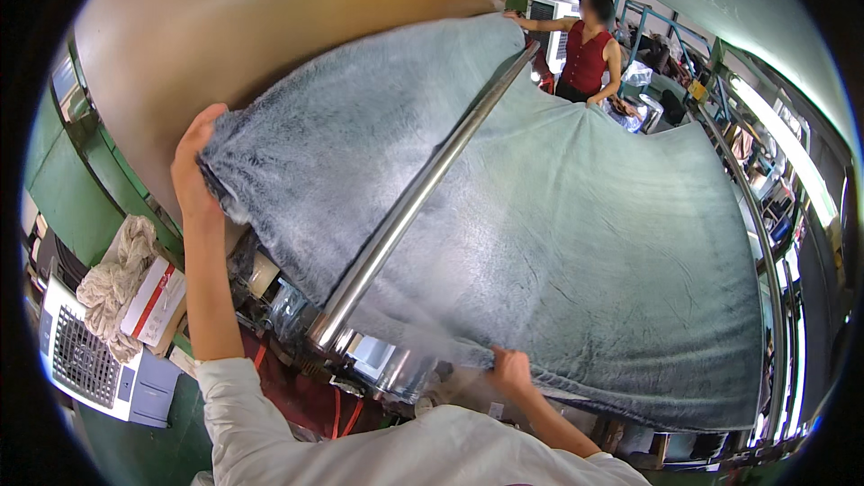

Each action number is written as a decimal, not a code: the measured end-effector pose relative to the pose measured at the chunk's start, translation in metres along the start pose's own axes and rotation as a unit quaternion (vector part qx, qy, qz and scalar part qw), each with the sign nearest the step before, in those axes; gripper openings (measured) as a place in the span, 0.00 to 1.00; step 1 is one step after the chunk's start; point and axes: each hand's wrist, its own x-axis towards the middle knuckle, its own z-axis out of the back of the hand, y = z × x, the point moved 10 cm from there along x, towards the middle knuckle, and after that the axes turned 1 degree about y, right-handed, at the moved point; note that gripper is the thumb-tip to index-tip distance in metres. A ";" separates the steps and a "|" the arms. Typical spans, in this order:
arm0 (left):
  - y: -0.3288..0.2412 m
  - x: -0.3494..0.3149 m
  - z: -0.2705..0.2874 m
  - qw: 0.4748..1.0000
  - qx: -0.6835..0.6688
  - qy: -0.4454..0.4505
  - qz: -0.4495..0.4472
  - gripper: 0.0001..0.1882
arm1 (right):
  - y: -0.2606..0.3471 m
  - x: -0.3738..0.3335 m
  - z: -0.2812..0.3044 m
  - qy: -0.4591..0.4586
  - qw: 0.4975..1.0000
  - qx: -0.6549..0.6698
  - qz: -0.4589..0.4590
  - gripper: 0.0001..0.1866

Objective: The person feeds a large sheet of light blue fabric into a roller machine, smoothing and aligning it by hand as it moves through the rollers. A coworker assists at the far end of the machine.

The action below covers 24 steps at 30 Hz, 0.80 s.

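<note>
A wide sheet of grey-blue plush fabric (612, 261) spreads across most of the view, its left part lying against a large tan roller (315, 0). My left hand (200, 148), raised at the left, grips a bunched corner of the fabric beside the roller. Low in the middle, my right hand (511, 371) is closed on the fabric's near edge. Between my hands a shiny metal bar (423, 189) slants across, with fabric on both sides of it. At the far side a co-worker in a red vest (587, 54) has both hands on the fabric's far edge.
At the lower left, a pile of cream rope-like cloth (121, 279) and a white box with a red stripe (160, 301) rest by a white-grey vented unit (90, 355). A metal rail (760, 243) curves along the right side. Blue frames (666, 22) stand behind the co-worker.
</note>
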 end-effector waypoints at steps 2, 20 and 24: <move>-0.007 -0.001 -0.016 0.750 0.592 0.114 -0.273 0.20 | 0.017 0.001 -0.008 0.007 0.998 0.055 0.018 0.20; 0.276 0.017 0.370 0.047 0.973 0.185 0.133 0.37 | 0.016 -0.056 -0.054 0.117 0.992 0.006 0.036 0.11; 0.275 0.022 0.389 0.058 0.980 0.147 0.120 0.36 | 0.010 -0.049 -0.073 0.178 0.977 -0.060 0.101 0.12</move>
